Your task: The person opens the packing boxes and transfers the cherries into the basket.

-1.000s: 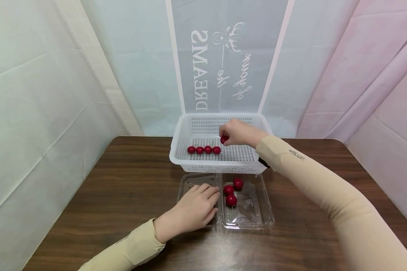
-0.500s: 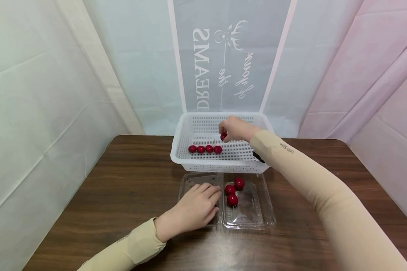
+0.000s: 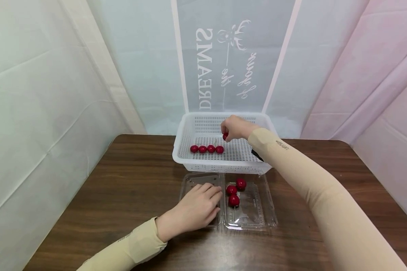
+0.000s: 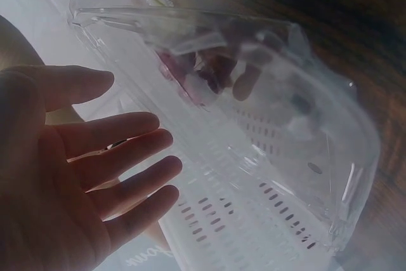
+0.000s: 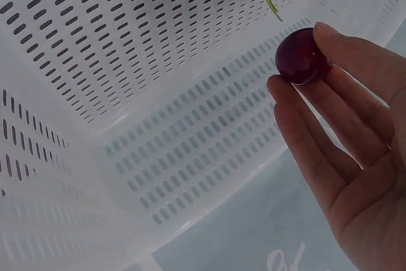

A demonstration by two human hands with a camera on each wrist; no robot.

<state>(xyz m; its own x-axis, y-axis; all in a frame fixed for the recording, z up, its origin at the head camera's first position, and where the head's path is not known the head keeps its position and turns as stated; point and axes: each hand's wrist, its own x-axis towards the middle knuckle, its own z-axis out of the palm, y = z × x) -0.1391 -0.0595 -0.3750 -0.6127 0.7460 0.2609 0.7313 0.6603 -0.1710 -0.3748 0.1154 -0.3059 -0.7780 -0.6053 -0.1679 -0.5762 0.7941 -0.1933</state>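
Note:
My right hand (image 3: 235, 127) is over the white perforated basket (image 3: 224, 162), pinching a dark red cherry (image 5: 302, 56) between thumb and fingertips. On the basket floor lies a row of several red cherries (image 3: 211, 149); a green stem shows on one in the right wrist view. Below the basket sits an open clear plastic clamshell box (image 3: 249, 222). Its right half holds three cherries (image 3: 233, 200). My left hand (image 3: 198, 206) rests over the left half with its fingers extended toward the hinge. The left wrist view shows those fingers (image 4: 146, 169) straight, beside the clear plastic.
The dark wood table (image 3: 129, 180) carries the box and basket, with the basket at its back edge. Pale fabric hangs behind and at both sides, including a grey panel (image 3: 230, 56) with mirrored lettering. The right sleeve (image 3: 305, 173) reaches across the table's right side.
My right hand, pinching the cherry, has risen slightly toward the back of the basket, away from the row. The left hand stays on the box. The head view has shifted slightly.

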